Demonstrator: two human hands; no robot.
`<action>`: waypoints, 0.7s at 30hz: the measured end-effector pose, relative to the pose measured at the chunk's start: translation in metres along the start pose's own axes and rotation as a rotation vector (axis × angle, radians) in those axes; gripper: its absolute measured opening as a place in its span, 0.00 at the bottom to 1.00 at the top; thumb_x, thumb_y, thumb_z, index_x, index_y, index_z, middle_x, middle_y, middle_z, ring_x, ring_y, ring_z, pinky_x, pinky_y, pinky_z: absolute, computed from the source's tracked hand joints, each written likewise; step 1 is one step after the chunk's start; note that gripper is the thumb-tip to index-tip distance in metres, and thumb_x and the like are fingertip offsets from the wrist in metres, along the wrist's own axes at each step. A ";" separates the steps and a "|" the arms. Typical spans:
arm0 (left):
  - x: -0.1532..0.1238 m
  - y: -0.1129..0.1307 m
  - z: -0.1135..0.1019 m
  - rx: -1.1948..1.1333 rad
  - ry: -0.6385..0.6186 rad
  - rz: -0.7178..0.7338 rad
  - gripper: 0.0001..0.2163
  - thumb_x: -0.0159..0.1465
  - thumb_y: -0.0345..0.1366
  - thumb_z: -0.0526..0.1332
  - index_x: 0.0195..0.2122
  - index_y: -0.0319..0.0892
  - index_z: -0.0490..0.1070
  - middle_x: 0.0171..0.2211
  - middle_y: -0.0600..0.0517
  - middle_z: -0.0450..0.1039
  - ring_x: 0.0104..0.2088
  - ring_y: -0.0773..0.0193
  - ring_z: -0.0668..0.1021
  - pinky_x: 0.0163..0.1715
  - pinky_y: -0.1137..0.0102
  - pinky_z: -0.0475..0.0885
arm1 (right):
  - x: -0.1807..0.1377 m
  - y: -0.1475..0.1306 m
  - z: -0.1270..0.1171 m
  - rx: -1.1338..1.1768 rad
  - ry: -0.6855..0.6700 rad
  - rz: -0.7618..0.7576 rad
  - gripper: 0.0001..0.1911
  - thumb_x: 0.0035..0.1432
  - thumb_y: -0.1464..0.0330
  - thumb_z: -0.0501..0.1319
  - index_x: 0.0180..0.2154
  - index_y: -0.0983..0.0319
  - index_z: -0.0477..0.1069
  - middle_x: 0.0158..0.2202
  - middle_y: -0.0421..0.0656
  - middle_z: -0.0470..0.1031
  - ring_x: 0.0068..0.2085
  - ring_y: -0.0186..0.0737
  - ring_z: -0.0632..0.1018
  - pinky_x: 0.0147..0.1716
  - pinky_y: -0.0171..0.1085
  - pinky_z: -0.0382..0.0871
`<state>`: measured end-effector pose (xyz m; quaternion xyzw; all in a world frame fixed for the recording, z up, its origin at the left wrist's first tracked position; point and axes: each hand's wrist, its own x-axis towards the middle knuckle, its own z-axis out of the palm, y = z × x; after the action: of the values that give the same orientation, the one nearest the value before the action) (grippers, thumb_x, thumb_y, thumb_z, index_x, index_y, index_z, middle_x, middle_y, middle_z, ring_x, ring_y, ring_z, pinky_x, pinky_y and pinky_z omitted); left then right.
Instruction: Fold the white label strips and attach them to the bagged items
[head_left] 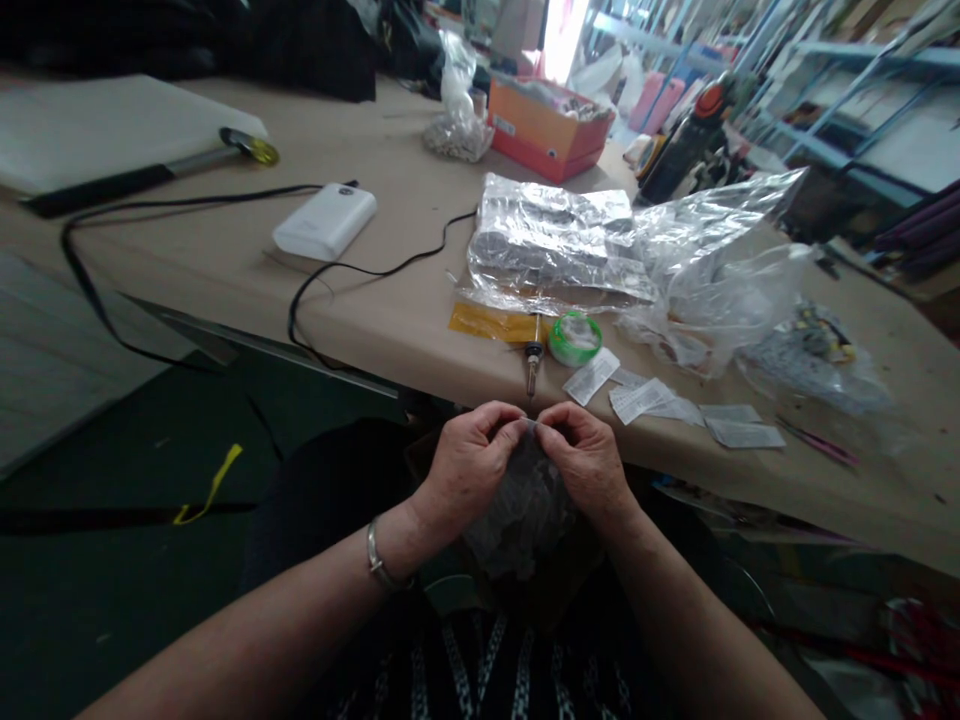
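Just off the table's front edge, my left hand point(478, 455) and my right hand point(586, 455) meet with thumbs and fingertips pinched together. Between them is a thin, pale, gauzy material point(525, 500), whose crumpled bulk hangs down over my lap. The fingertips cover whatever finer detail lies at the pinch. Right above them, a slim pen-like tool point(533, 362) with a dark collar points its narrow metal tip toward my fingers. It lies on the table's edge on a strip of amber tape point(487, 322). Beside it sits a round green-rimmed container point(575, 338) with whitish stuff inside.
Several printed white labels point(637, 398) and pink tweezers point(817, 440) lie along the right edge. Behind are a silvery plastic bag point(555, 235), clear bags point(727, 290) and an orange box point(551, 130). Leftward, a black cable point(390, 272) runs past a white power bank point(325, 222).
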<state>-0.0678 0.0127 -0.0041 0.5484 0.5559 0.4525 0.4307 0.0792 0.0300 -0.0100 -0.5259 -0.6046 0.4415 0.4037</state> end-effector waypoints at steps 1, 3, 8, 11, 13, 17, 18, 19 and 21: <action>0.002 0.000 0.000 0.011 0.003 0.012 0.07 0.59 0.35 0.58 0.32 0.40 0.74 0.28 0.53 0.76 0.29 0.67 0.75 0.31 0.76 0.68 | 0.001 -0.001 0.000 -0.016 0.002 -0.014 0.05 0.50 0.67 0.60 0.26 0.62 0.68 0.21 0.34 0.64 0.23 0.29 0.64 0.23 0.30 0.59; 0.005 0.000 0.000 0.028 0.002 0.027 0.07 0.59 0.35 0.58 0.31 0.40 0.74 0.27 0.54 0.75 0.28 0.68 0.74 0.30 0.76 0.67 | 0.003 -0.003 0.000 -0.049 0.006 -0.044 0.05 0.51 0.68 0.59 0.26 0.62 0.68 0.21 0.35 0.65 0.23 0.29 0.64 0.24 0.30 0.60; 0.006 0.001 0.002 0.028 0.001 0.034 0.07 0.59 0.35 0.57 0.28 0.40 0.74 0.24 0.54 0.74 0.26 0.68 0.73 0.28 0.76 0.66 | 0.007 -0.003 0.000 -0.107 0.023 -0.089 0.05 0.51 0.68 0.59 0.26 0.62 0.69 0.22 0.35 0.66 0.24 0.30 0.66 0.25 0.30 0.61; 0.006 0.001 0.001 0.027 0.010 0.034 0.07 0.59 0.35 0.58 0.28 0.40 0.74 0.25 0.54 0.74 0.26 0.69 0.73 0.28 0.77 0.66 | 0.008 -0.001 0.001 -0.101 0.029 -0.091 0.05 0.50 0.68 0.58 0.26 0.62 0.69 0.22 0.36 0.67 0.24 0.30 0.66 0.25 0.31 0.61; 0.007 0.001 0.001 0.028 0.016 0.038 0.07 0.59 0.35 0.58 0.28 0.40 0.74 0.25 0.54 0.74 0.26 0.69 0.73 0.28 0.77 0.66 | 0.009 0.000 0.002 -0.095 0.032 -0.096 0.04 0.50 0.68 0.58 0.26 0.62 0.69 0.22 0.36 0.67 0.24 0.31 0.67 0.25 0.31 0.62; 0.008 -0.002 0.001 0.033 0.020 0.048 0.08 0.59 0.35 0.58 0.29 0.41 0.74 0.25 0.55 0.74 0.27 0.69 0.73 0.29 0.77 0.66 | 0.011 0.001 0.002 -0.105 0.039 -0.119 0.04 0.50 0.69 0.58 0.26 0.62 0.69 0.23 0.36 0.67 0.25 0.31 0.68 0.27 0.31 0.62; 0.009 -0.003 0.001 0.034 0.017 0.050 0.08 0.59 0.36 0.57 0.29 0.41 0.74 0.25 0.55 0.74 0.27 0.69 0.73 0.29 0.77 0.66 | 0.011 0.002 0.002 -0.107 0.041 -0.122 0.04 0.50 0.69 0.58 0.26 0.61 0.69 0.23 0.36 0.67 0.26 0.31 0.68 0.27 0.31 0.62; 0.009 -0.003 0.001 0.034 0.014 0.051 0.08 0.60 0.36 0.57 0.29 0.41 0.74 0.25 0.55 0.75 0.27 0.69 0.73 0.29 0.77 0.66 | 0.012 0.002 0.002 -0.107 0.044 -0.124 0.04 0.50 0.69 0.58 0.26 0.61 0.69 0.23 0.36 0.67 0.26 0.31 0.68 0.27 0.31 0.62; 0.010 -0.004 0.002 0.036 0.012 0.053 0.08 0.60 0.36 0.57 0.29 0.41 0.74 0.25 0.55 0.75 0.27 0.69 0.73 0.29 0.77 0.66 | 0.012 0.002 0.002 -0.107 0.051 -0.126 0.03 0.50 0.69 0.58 0.26 0.62 0.69 0.23 0.36 0.67 0.25 0.31 0.67 0.27 0.31 0.62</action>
<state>-0.0676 0.0232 -0.0086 0.5679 0.5517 0.4571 0.4052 0.0762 0.0419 -0.0124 -0.5188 -0.6486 0.3689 0.4172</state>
